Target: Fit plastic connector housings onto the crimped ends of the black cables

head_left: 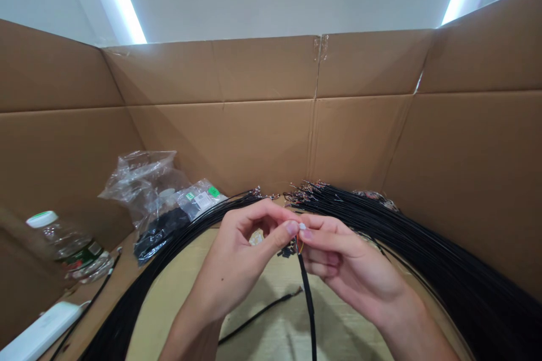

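In the middle of the head view, my left hand (243,259) and my right hand (351,259) meet fingertip to fingertip. Both thumbs and index fingers pinch at a small white connector (302,226), partly covered by the fingertips. Thin coloured wires (300,246) run down from it into a black cable (308,299) that hangs toward the front edge. Small black parts (287,250) lie behind the hands, half hidden. Below, a second black cable (265,312) with bare wire ends rests on the pale work surface (271,333).
Thick bundles of black cables curve along the left (169,254) and right (402,248). At left are clear plastic bags (144,180), a plastic bottle (80,251) and a white power strip (53,333). Tall cardboard walls (254,135) surround the work surface.
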A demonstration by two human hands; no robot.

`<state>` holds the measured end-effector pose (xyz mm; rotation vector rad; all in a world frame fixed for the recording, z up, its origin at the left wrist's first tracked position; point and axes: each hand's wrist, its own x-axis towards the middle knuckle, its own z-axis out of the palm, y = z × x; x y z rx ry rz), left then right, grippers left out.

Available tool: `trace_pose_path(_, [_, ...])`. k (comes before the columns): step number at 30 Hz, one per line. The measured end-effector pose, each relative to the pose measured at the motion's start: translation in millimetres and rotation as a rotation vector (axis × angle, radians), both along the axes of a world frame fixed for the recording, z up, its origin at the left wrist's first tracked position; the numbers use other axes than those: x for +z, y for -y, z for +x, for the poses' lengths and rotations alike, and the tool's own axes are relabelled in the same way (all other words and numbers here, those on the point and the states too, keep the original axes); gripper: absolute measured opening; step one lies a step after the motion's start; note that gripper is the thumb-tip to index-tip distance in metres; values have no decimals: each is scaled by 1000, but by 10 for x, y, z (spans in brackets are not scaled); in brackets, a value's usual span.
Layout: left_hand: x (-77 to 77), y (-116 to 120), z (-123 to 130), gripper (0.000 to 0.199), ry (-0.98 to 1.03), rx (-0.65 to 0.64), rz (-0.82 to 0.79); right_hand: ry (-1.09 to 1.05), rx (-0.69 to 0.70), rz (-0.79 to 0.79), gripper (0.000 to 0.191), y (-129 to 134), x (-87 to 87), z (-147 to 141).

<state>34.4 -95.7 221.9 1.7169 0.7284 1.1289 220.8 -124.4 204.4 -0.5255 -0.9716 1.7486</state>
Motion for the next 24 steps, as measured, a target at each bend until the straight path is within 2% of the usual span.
trace_pose_path(4, [7, 30, 36, 18, -13, 120, 20, 217, -230, 137, 34, 38, -2, -32])
trace_pose_path(8, [0, 30, 64, 17, 4, 152, 19, 467, -502, 315, 39, 92, -6, -84])
trace_pose_path(13, [-1, 18, 68, 14, 21, 170, 13, 597, -658, 400, 31, 132, -11, -138])
trace_pose_path(18, [-8, 26, 44, 15, 21, 119, -27, 552, -631, 377, 34, 129, -19, -138])
trace_pose_path(24, [-7, 47, 5, 12, 14, 84, 4, 365, -464, 291, 34, 112, -9, -90])
